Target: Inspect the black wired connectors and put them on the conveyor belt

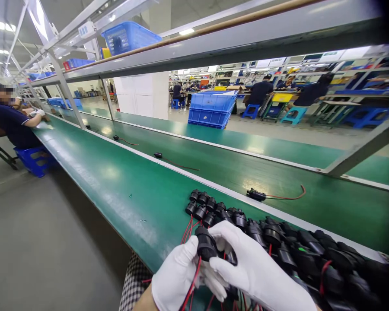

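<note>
Blue crates (210, 109), blue basket (129, 38), seated workers (261, 93)

A factory assembly hall is showing here: a long green conveyor belt (214, 166) is carrying wired black parts (256, 195), uniformed workers (261, 93) are sitting on plastic stools (251, 111) at benches, and blue crates (210, 108) are standing stacked on the floor.
</note>
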{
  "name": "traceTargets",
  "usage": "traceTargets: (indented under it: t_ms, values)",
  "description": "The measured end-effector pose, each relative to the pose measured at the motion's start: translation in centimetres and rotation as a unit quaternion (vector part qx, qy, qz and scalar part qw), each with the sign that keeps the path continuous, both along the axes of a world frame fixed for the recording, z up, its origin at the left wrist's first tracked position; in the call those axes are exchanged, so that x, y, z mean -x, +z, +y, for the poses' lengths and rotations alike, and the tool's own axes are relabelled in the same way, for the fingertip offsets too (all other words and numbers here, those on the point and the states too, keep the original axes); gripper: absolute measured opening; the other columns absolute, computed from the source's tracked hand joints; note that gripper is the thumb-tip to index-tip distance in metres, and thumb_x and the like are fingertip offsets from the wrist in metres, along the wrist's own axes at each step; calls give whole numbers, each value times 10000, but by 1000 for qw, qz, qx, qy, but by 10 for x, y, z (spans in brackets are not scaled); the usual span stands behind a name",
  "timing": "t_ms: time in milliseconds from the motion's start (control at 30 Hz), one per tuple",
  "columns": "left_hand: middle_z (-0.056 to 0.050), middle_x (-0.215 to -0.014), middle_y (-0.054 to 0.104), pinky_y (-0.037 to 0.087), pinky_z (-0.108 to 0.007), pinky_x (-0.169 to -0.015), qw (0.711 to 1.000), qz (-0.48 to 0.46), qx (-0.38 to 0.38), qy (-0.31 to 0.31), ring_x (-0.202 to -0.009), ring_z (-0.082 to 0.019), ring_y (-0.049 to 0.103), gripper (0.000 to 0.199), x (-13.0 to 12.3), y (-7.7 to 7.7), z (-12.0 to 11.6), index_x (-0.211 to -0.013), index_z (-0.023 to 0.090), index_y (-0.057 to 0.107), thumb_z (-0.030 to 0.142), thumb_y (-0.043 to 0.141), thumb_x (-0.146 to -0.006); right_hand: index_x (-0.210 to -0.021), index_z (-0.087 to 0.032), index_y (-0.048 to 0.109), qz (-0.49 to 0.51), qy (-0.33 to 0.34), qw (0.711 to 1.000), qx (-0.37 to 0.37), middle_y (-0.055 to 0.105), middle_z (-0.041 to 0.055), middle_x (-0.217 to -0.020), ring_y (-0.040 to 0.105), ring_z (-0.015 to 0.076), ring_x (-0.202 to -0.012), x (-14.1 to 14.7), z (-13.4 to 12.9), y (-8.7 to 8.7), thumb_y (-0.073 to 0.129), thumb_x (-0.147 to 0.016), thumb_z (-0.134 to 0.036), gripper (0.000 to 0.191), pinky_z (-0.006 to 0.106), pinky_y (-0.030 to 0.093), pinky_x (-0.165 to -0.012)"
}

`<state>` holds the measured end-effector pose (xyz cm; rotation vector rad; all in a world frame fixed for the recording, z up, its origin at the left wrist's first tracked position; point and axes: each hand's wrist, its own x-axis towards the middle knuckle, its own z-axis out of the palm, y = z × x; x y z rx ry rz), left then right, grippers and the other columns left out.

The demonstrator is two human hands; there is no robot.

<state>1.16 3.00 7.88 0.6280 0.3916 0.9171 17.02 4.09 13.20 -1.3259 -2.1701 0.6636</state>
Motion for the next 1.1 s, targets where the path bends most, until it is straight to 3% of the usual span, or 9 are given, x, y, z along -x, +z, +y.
traceTargets:
  t_ms: [167, 367, 533, 600, 667, 800, 933, 1100]
  values:
    - [-82, -645, 681, 445, -278, -541, 994, -77, 66, -47, -533, -161, 626, 565, -14, -18, 3, -761, 75, 651, 624, 542, -837, -953, -227, 555, 21, -21, 1000, -2, 617, 15, -815, 585, 192, -702, -8, -1, 2, 528, -758, -247, 198, 312, 482, -625]
    - [-72, -669, 705, 470, -250, -548, 988, -83, 99, -80, -554, -156, 651, 544, -18, -10, 0, -895, 72, 672, 605, 612, -805, -907, -238, 570, 12, -50, 999, -12, 619, 0, -772, 582, 183, -666, -16, -2, 4, 515, -747, -229, 170, 309, 489, -609]
    - [-63, -637, 696, 483, -249, -518, 985, -89, 105, -99, -510, -153, 630, 545, -23, -10, -1, -878, 94, 666, 628, 616, -783, -870, -241, 568, -14, -50, 999, -1, 627, -1, -757, 589, 182, -652, -20, -2, 7, 534, -745, -234, 129, 307, 497, -596]
    - [-80, -667, 701, 490, -263, -537, 990, -70, 82, -93, -522, -158, 630, 596, -23, -5, -3, -906, 79, 675, 657, 580, -792, -893, -236, 561, -22, -42, 998, -30, 620, 8, -790, 596, 183, -677, -21, -2, 7, 548, -739, -222, 155, 308, 509, -606]
    - [-103, -752, 713, 510, -293, -621, 998, -34, 27, -55, -596, -171, 651, 604, -20, 5, -4, -944, 67, 682, 641, 524, -842, -946, -227, 552, -23, -22, 994, -107, 616, 35, -864, 611, 202, -750, -22, -1, 6, 573, -728, -219, 219, 328, 530, -645]
    - [-97, -1071, 698, 463, -352, -924, 983, 106, -144, 34, -960, -213, 652, 368, -3, 28, -3, -1126, 121, 643, 402, 596, -893, -1240, -224, 472, -27, 37, 961, -274, 612, 108, -1079, 618, 254, -946, -25, -1, 2, 568, -773, -174, 479, 409, 546, -785]
    - [-71, -1219, 656, 415, -376, -1021, 946, 234, -213, 78, -1155, -257, 575, 438, 8, 32, 3, -1208, 192, 609, 314, 717, -802, -1361, -260, 403, -33, 80, 968, -236, 592, 113, -1193, 586, 257, -1093, -29, -6, 5, 535, -814, -117, 581, 419, 537, -884]
    - [-30, -1218, 661, 423, -347, -1024, 909, 295, -270, 119, -1145, -234, 587, 415, 9, 27, 2, -1209, 257, 623, 268, 707, -803, -1360, -299, 407, -16, 103, 979, -176, 578, 92, -1208, 570, 255, -1114, -30, -10, 13, 592, -780, -114, 636, 394, 536, -903]
